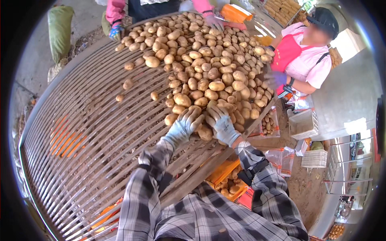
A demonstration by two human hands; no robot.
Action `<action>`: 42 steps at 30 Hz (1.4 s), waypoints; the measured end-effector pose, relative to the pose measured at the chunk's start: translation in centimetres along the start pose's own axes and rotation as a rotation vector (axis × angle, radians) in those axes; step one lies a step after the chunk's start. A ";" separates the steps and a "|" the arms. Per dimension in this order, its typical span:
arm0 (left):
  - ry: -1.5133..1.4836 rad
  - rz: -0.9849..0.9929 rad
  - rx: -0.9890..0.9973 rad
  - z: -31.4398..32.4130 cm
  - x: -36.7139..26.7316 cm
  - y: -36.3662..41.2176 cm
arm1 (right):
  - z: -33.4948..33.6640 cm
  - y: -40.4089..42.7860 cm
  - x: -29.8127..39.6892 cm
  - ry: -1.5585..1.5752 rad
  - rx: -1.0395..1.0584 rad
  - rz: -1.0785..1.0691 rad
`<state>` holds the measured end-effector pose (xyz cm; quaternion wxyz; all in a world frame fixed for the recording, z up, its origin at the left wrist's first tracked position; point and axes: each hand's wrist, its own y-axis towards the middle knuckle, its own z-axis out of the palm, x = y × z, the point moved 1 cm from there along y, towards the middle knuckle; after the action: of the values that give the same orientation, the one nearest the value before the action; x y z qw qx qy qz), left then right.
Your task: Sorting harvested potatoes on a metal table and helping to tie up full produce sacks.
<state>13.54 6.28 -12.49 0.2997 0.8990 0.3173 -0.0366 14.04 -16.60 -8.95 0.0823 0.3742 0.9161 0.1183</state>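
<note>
My left hand (183, 126), in a pale blue work glove, lies over potatoes at the near side of a large potato pile (211, 66). Close beside it, my right hand (223, 124) wears a matching glove and bends its fingers over more potatoes. One potato (205, 133) shows between the two hands, below the fingers. Whether either hand grips a potato is hidden by the gloves. The pile spreads over a slatted metal sorting table (99, 120), where a few loose potatoes (128, 84) lie apart at the left.
A co-worker's gloved hands (214, 22) touch the far side of the pile. Another co-worker (301, 57) in a pink apron stands at the right, holding potatoes. An orange crate of potatoes (230, 183) sits below the wooden edge (193, 183). White crates (304, 123) and plastic bags (280, 159) are at right.
</note>
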 end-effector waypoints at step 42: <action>0.613 -1.065 -0.108 -10.7 5.9 -15.8 | 0.6 7.3 9.4 0.580 0.280 -0.441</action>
<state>7.59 25.29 -13.43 0.1807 0.5704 0.7956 0.0948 12.36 -4.81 -8.05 -0.2086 0.1269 0.9670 0.0727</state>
